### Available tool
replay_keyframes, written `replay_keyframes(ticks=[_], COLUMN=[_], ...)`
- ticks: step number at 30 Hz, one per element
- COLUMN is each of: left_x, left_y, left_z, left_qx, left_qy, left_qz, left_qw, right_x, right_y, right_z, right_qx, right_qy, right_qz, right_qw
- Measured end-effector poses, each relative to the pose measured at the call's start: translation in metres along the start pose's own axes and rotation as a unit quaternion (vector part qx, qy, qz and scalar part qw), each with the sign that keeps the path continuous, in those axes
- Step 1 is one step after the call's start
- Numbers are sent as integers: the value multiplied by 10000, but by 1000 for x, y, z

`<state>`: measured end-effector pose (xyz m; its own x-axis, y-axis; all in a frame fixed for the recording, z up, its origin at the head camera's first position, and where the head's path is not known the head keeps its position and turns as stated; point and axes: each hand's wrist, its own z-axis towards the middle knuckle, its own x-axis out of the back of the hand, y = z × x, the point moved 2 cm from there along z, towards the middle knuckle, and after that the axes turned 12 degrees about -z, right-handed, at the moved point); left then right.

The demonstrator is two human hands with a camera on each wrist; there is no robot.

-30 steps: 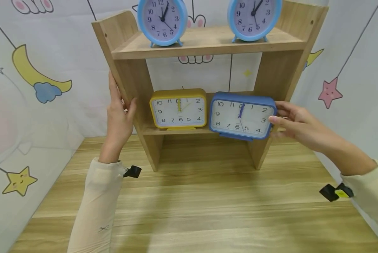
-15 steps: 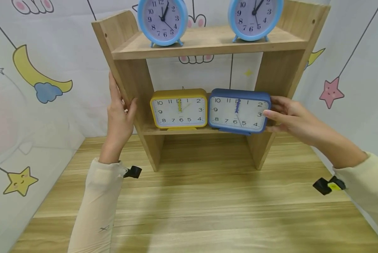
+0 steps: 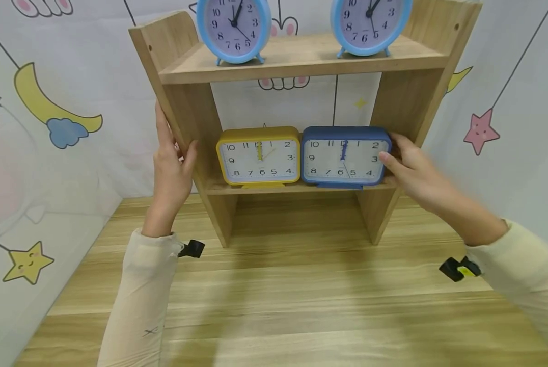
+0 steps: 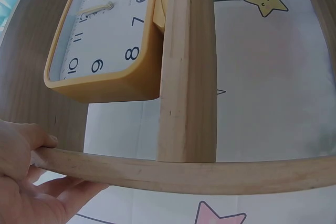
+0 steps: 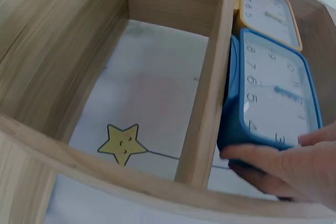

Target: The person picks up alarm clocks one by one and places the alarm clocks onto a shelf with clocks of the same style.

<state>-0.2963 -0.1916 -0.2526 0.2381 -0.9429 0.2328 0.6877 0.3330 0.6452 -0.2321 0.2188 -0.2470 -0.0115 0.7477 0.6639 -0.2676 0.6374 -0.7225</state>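
My right hand (image 3: 413, 165) grips the right end of a blue rectangular alarm clock (image 3: 345, 158), thumb at the front edge and fingers behind. In the right wrist view the blue clock (image 5: 278, 85) sits at the shelf board, fingers along its side. Just left of it a yellow rectangular alarm clock (image 3: 259, 157) stands upright on the same middle shelf. My left hand (image 3: 173, 168) holds the left side panel of the wooden shelf (image 3: 301, 71), thumb inside and fingers outside. The left wrist view shows that hand (image 4: 31, 177) around the panel's edge, below the yellow clock (image 4: 105, 40).
Two round light-blue alarm clocks (image 3: 234, 25) stand on the top shelf, the right round clock (image 3: 369, 23) near the right panel. The shelf unit rests on a wood-grain table (image 3: 292, 300). A white patterned cloth (image 3: 63, 168) hangs behind and at the sides.
My right hand has pushed the blue clock left and back, and the clock has gone from tilted to level beside the yellow one. The left hand keeps its hold on the panel.
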Motion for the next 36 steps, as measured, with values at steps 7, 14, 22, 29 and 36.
replay_keyframes(ticks=[7,14,22,29,36], left_x=[-1,-1,0,0,0], left_y=[-1,0,0,-1,0], left_z=[0,0,-1,-1,-1], left_qx=[-19,13,-2,-1,-33], left_qy=[-12,8,16,12,-11], left_qz=[-67,-33,-30,-33,-5], left_qw=[10000,10000,10000,10000,10000], right_x=[-6,-6,-7,-13,-27], right_y=[-4,-4,-3,-5,0], right_z=[7,14,18,3,-23], right_qx=[-32,90,103,698,1213], right_qy=[254,301,442,932,1330], right_qz=[-17,159,-343,-1406,-1990], right_qw=[9997,9994,9984,9832,9633])
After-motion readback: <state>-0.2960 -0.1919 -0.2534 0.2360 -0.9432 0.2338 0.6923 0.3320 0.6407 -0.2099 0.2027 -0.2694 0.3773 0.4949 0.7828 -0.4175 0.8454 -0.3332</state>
